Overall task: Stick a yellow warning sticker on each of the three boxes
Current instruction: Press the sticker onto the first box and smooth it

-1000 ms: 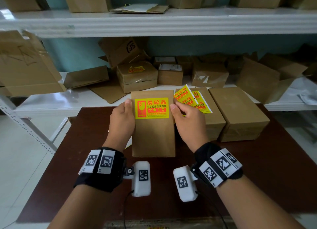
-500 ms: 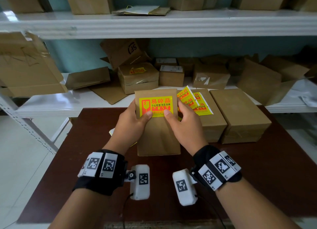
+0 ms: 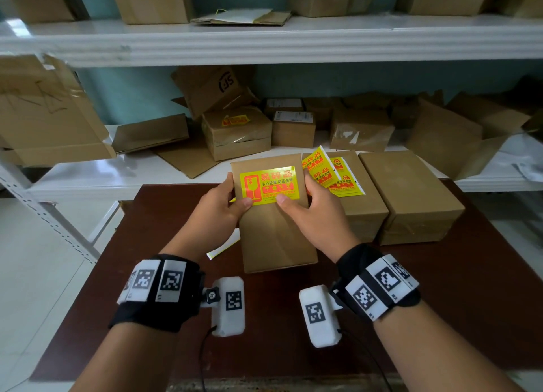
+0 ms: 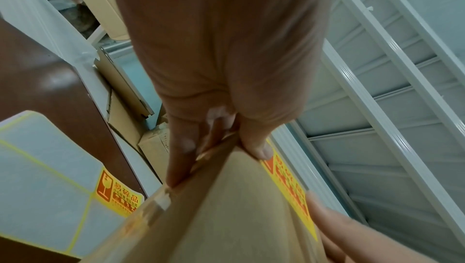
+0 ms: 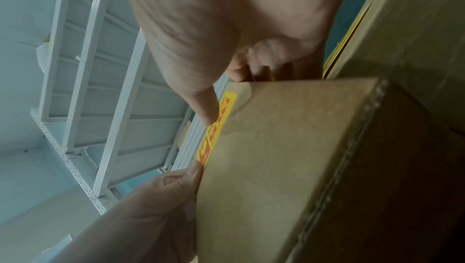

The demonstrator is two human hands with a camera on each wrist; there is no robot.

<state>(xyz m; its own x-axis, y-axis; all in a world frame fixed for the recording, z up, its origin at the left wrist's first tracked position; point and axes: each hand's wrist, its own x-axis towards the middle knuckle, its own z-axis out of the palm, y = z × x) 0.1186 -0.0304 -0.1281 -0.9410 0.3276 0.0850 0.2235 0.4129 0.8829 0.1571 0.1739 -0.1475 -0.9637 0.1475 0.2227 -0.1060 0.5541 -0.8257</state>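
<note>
Left hand (image 3: 219, 205) is wrapped round the left edge of the box (image 3: 273, 230), fingers tucked behind and thumb up front on the bottom-left corner of the yellow warning sticker (image 3: 269, 185). Our right hand (image 3: 314, 215) grasps the opposite edge the same way, thumb pressing the sticker's lower edge near the middle. We reckon the two-sided grip is there so the box can't slide or twist while the thumbs press the sticker down, and the box looks tipped up off the desk (image 3: 484, 288) at its far end to face us, which makes it easier to see bubbles or a lifted corner.

Taking the held box as the landmark: the sticker sits on the far half of its top face. Just right of the box is the second box (image 3: 367, 212), with a sheet of spare stickers (image 3: 338, 177) lying on top, handy for our right hand to grab next. Right of that one, touching it, is the third box (image 3: 411, 197), no sticker on it that we can see. Poking out from under the left side of the held box is a backing sheet (image 4: 45, 164) with a sticker left on it. So by our count one's nearly done, two to go.
</note>
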